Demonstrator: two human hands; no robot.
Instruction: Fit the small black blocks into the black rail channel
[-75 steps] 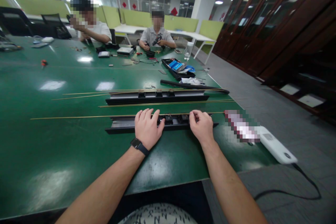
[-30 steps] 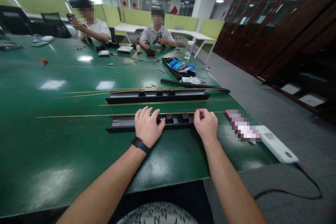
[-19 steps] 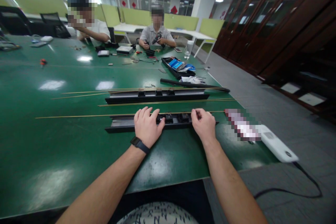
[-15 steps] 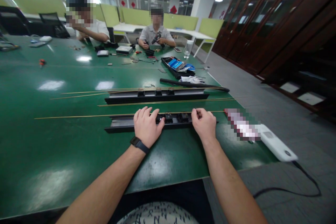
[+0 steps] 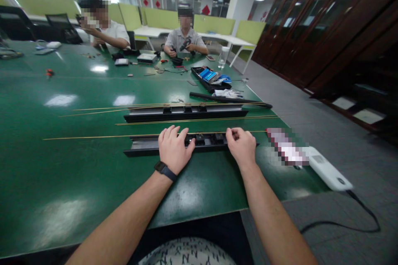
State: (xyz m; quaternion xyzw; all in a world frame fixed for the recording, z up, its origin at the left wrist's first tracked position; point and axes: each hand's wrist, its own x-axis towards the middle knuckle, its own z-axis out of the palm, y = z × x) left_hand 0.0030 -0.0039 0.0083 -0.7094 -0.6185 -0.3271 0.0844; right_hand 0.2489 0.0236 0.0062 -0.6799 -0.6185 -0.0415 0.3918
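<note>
A long black channel rail [image 5: 146, 152] with a silvery inside lies crosswise before me. Several small black blocks [image 5: 199, 138] sit in its trough. Draped over the rail's left-middle part is my left hand [image 5: 174, 147], its fingers over the far wall and its thumb inside, gripping it. A thin brass-coloured rod [image 5: 93, 137] runs along the far edge and sticks out past both ends. At the rail's right end my right hand [image 5: 241, 145] is closed, pinching the rod between thumb and forefinger. My left palm hides part of the rod and trough.
Behind lies a second black rail [image 5: 186, 116], with more thin rods [image 5: 149, 123] around it. A black tray [image 5: 202, 80] of blue packets and white gloves [image 5: 228, 93] stand further back. A white power bank-like device [image 5: 326, 169] lies right. Two people sit across the green table [image 5: 77, 165].
The rod's left end has shifted slightly to the right. Both hands keep nearly the same place and grip.
</note>
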